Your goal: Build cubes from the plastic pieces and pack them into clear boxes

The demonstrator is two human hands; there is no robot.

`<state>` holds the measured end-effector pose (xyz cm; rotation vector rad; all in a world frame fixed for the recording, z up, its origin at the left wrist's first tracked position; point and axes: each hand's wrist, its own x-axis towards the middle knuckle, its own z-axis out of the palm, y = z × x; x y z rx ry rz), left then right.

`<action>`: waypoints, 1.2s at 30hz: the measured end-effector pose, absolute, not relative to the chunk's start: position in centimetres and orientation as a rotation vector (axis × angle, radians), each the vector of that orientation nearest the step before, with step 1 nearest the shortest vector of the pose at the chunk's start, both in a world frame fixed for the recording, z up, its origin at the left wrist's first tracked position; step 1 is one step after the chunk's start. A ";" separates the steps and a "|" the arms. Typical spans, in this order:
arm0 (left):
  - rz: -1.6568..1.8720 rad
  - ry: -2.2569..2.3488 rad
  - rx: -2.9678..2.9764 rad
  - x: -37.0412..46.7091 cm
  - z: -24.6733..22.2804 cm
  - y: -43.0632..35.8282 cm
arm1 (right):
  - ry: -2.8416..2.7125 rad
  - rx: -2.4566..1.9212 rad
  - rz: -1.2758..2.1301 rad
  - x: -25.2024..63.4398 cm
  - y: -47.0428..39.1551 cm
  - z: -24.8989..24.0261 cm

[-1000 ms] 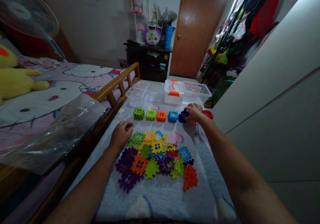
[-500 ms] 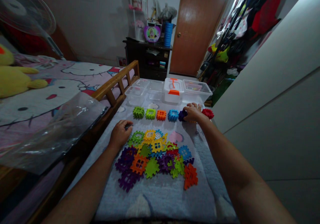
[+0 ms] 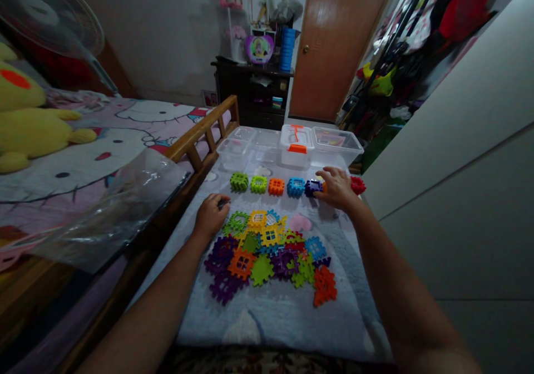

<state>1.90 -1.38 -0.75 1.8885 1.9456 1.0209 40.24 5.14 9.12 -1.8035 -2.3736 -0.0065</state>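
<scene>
Several stacks of toy pieces stand in a row across the cloth: dark green (image 3: 239, 182), light green (image 3: 258, 184), orange (image 3: 276, 186), blue (image 3: 296, 187), dark purple (image 3: 312, 188) and red (image 3: 357, 185). My right hand (image 3: 336, 188) is over the row between purple and red, fingers apart, beside the purple stack; it partly hides an orange-yellow piece. Loose coloured pieces (image 3: 262, 269) lie in a heap nearer me. Left of the heap, my left hand (image 3: 212, 215) rests with curled fingers around a small dark object I cannot make out.
Clear plastic boxes (image 3: 337, 146), one lidded with orange latches (image 3: 297, 148), stand behind the row. A wooden bed rail (image 3: 200, 132) and a plastic bag (image 3: 120, 212) border the left; a white cabinet (image 3: 467, 140) is at the right.
My right hand has shifted off the dark purple stack toward the right, with its fingers spreading. The view has moved slightly; my left hand keeps its place beside the heap.
</scene>
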 end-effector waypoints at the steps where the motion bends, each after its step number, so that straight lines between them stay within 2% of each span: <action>1: 1.019 1.943 1.887 2.0 -0.7 -1.4 | -2.369 -1.759 0.051 40.2 4.0 9.1; 6: 1.000 1.958 1.883 2.2 -0.2 -1.6 | -2.479 -1.408 0.573 37.9 -2.0 7.8; 8: 1.002 1.967 1.882 2.3 -0.2 -1.6 | -2.529 -1.289 0.675 36.0 -3.7 7.4; 12: 1.035 1.958 1.876 2.3 -0.3 -1.6 | -2.642 -1.124 0.654 32.3 -5.3 7.0; 20: 1.064 1.939 1.884 2.3 -0.5 -1.5 | -2.666 -1.145 0.637 31.3 -5.2 6.5; 25: 1.067 1.941 1.878 2.2 -0.6 -1.5 | -2.456 -1.125 0.749 32.7 -4.6 5.7; 32: 1.042 1.955 1.885 2.2 -0.7 -1.4 | -1.911 -1.453 0.728 36.7 -2.2 3.4; 36: 1.044 1.953 1.895 2.0 -0.8 -1.3 | -1.846 -1.531 0.738 37.7 -1.6 1.7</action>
